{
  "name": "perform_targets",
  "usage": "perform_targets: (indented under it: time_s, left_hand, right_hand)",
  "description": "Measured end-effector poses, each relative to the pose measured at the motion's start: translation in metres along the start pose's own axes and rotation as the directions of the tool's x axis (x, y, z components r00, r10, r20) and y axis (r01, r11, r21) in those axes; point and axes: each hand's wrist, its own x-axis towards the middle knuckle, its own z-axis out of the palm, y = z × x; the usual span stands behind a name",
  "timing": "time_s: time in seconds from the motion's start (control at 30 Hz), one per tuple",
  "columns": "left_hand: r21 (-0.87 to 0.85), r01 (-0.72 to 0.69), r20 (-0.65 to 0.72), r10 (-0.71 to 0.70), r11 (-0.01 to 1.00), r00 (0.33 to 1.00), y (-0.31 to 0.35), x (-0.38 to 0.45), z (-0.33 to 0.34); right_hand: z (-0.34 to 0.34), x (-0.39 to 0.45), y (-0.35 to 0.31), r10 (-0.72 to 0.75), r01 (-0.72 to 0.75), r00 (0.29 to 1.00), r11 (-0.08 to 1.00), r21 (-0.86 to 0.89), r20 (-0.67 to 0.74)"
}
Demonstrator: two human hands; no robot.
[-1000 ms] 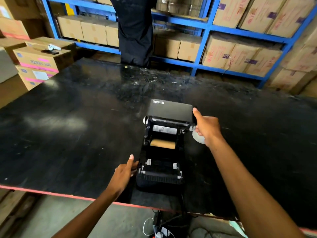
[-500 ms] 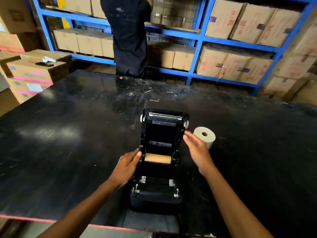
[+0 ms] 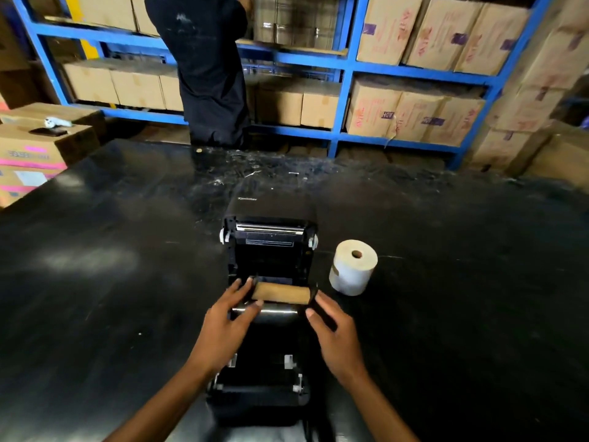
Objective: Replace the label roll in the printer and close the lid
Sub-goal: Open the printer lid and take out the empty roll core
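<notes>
The black label printer [image 3: 264, 387] stands on the black table with its lid [image 3: 271, 237] swung fully back. In its bay lies a bare brown cardboard core [image 3: 282, 293]. My left hand [image 3: 228, 323] grips the core's left end between thumb and fingers. My right hand [image 3: 334, 333] holds the black holder at the core's right end. A full white label roll [image 3: 352, 267] stands on end on the table just right of the printer, apart from both hands.
The black table [image 3: 111, 282] spreads wide on both sides. A person in dark clothes [image 3: 207, 68] stands at blue shelving [image 3: 344, 74] stacked with cartons behind the table. Cardboard boxes [image 3: 35, 148] sit at the far left.
The lid went from partly raised to fully open. My right hand left the lid and both hands came onto the ends of the cardboard core. The white roll is now uncovered.
</notes>
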Motion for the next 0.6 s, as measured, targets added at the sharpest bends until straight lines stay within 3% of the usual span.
perform_targets:
  time_s: [0.1, 0.2, 0.4, 0.5, 0.6]
  left_hand:
    - [-0.050, -0.095, 0.039, 0.097, 0.994, 0.994, 0.026, 0.005, 0.031]
    - [-0.104, -0.084, 0.052, 0.089, 0.991, 0.995, 0.040, 0.012, 0.073]
    - [-0.105, 0.014, 0.159, 0.003, 0.994, 0.987, 0.039, 0.034, 0.154]
    - [-0.046, 0.068, 0.113, -0.062, 0.997, 0.992, 0.034, 0.048, 0.180]
    - [0.144, 0.066, 0.136, -0.086, 0.987, 0.987, 0.019, 0.060, 0.201]
  right_hand:
    - [-0.030, 0.011, -0.001, 0.044, -0.010, 0.981, 0.985, 0.174, -0.190]
    - [-0.066, 0.020, 0.011, 0.079, -0.020, 0.955, 0.979, 0.204, -0.286]
    - [-0.141, 0.029, 0.058, 0.235, -0.150, 0.932, 0.944, 0.295, -0.277]
    - [-0.183, 0.038, 0.084, 0.301, -0.203, 0.898, 0.930, 0.305, -0.320]
    - [-0.219, 0.048, 0.109, 0.381, -0.275, 0.875, 0.900, 0.340, -0.300]
